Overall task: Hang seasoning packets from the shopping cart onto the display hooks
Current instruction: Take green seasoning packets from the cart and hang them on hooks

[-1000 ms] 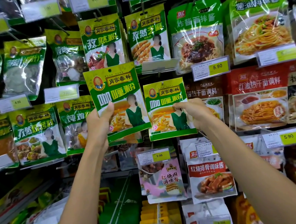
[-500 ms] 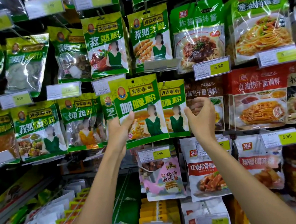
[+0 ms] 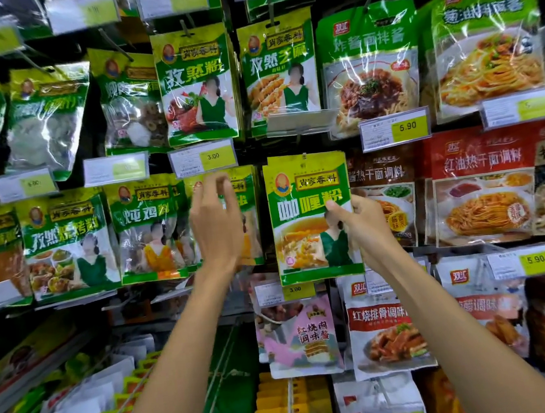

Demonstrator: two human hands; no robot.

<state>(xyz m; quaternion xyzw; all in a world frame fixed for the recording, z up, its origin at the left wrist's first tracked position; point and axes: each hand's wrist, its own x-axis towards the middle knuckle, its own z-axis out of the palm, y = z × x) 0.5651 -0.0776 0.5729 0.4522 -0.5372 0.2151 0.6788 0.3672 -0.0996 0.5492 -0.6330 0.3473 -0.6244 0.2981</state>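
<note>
A green and yellow curry powder packet hangs at the front of a stack on a display hook, in the middle row. My right hand holds the packet's right edge, thumb on the front and fingers behind. My left hand is raised to the packet's left with fingers spread and relaxed, holding nothing. It floats in front of the neighbouring green packets and is blurred. The shopping cart is out of view.
Rows of hanging seasoning packets fill the wall. Price tags stick out on the hook ends above and below. Red noodle sauce packets hang to the right, and pink and white ones below. Low shelves of goods lie at the lower left.
My left hand carried the curry powder packet rightwards onto the hook's stack and let go of it. My right hand moved from a fist beside the stack to holding the packet's right edge.
</note>
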